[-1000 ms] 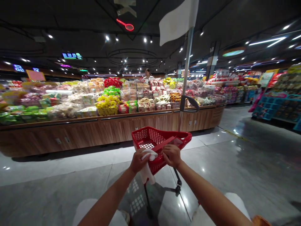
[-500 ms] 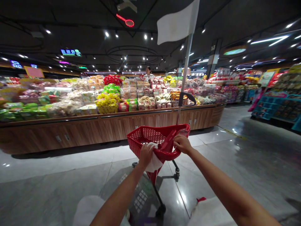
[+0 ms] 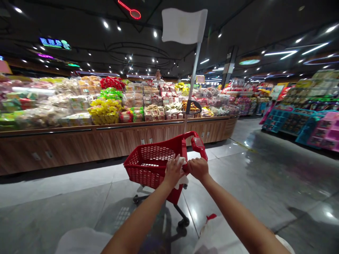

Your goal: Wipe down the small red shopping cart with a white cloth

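Note:
A small red shopping cart [image 3: 148,173] with a holed plastic basket is in front of me, its basket pointing left. My left hand [image 3: 173,171] presses a white cloth [image 3: 182,180] to the rim at the handle end, its fingers reaching over the edge. Close beside it, my right hand [image 3: 198,169] is wrapped round the red handle [image 3: 199,144]. A pole [image 3: 194,70] behind the cart's handle carries a white flag [image 3: 184,26] and a dark curved hook [image 3: 193,107].
A long wood-panelled display counter [image 3: 127,139] heaped with packaged food crosses the view beyond the cart. Someone [image 3: 158,77] is behind it. Blue racks [image 3: 286,121] and a pink rack [image 3: 324,130] line the right side. Shiny grey floor tiles [image 3: 246,183] lie between.
The cart has turned so its basket points further left. My right hand has come closer to my left along the handle. The view has shifted right, with the counter sliding left.

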A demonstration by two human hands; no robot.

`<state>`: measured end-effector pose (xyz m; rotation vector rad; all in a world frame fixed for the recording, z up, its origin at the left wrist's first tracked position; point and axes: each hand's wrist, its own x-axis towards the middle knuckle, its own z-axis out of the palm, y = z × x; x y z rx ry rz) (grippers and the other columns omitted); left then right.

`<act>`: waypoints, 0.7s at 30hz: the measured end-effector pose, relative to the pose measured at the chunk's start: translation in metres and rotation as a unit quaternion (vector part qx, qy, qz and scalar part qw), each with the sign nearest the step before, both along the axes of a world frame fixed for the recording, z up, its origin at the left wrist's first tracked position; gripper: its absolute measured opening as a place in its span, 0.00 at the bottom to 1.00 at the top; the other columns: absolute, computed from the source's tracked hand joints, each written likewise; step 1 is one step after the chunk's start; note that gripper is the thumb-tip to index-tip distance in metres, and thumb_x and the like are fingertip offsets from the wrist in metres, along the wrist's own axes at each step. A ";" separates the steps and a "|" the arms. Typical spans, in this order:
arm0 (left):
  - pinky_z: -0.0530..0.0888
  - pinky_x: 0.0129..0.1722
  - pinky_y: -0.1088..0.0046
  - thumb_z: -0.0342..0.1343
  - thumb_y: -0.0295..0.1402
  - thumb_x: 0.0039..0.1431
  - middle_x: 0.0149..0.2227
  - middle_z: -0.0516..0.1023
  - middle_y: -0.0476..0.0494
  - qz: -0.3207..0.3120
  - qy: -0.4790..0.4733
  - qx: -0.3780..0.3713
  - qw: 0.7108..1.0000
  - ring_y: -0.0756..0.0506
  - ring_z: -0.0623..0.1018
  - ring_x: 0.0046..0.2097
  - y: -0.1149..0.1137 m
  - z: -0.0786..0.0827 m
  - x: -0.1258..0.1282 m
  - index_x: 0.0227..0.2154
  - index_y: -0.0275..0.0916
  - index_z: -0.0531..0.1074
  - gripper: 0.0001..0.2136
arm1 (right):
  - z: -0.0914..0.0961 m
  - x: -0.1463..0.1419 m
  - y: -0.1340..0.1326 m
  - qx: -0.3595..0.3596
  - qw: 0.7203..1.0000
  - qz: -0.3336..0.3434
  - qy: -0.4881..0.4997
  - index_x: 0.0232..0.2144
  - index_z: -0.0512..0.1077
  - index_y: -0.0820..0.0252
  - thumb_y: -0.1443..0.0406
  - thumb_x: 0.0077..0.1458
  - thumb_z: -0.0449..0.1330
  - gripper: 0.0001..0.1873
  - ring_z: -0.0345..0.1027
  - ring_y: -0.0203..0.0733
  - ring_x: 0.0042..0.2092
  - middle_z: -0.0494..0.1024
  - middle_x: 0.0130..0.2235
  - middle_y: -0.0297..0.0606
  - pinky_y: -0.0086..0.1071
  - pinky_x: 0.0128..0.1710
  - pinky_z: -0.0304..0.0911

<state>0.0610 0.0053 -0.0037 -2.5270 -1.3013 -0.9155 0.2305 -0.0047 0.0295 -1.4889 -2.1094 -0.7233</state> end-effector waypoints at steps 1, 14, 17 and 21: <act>0.64 0.54 0.56 0.57 0.42 0.57 0.59 0.65 0.37 -0.011 0.011 -0.007 1.000 0.36 0.66 0.58 0.003 0.002 0.002 0.58 0.45 0.61 0.26 | -0.001 0.002 -0.001 0.010 1.000 0.003 0.001 0.23 0.74 0.59 0.63 0.62 0.48 0.20 0.63 0.37 0.28 0.76 0.24 0.36 0.33 0.32 0.44; 0.69 0.41 0.69 0.50 0.40 0.64 0.37 0.76 0.44 0.015 0.045 -0.103 0.993 0.44 0.75 0.40 0.024 -0.009 -0.068 0.38 0.39 0.73 0.11 | -0.008 0.008 -0.011 0.111 0.993 0.029 0.025 0.16 0.70 0.58 0.64 0.59 0.52 0.20 0.57 0.34 0.24 0.72 0.19 0.33 0.34 0.31 0.42; 0.70 0.45 0.69 0.43 0.37 0.67 0.41 0.76 0.44 -0.080 -0.029 -0.083 0.993 0.46 0.75 0.43 0.016 0.002 -0.019 0.43 0.40 0.71 0.13 | -0.007 0.007 -0.009 0.145 0.988 0.037 0.027 0.15 0.69 0.58 0.65 0.57 0.53 0.20 0.56 0.34 0.24 0.71 0.19 0.33 0.35 0.31 0.42; 0.71 0.46 0.66 0.38 0.34 0.68 0.41 0.75 0.42 -0.088 -0.093 -0.045 0.991 0.45 0.74 0.43 0.008 0.013 0.027 0.45 0.39 0.70 0.16 | -0.005 0.006 -0.008 0.150 0.988 0.042 0.022 0.15 0.68 0.58 0.64 0.57 0.52 0.19 0.55 0.34 0.23 0.71 0.18 0.32 0.35 0.31 0.41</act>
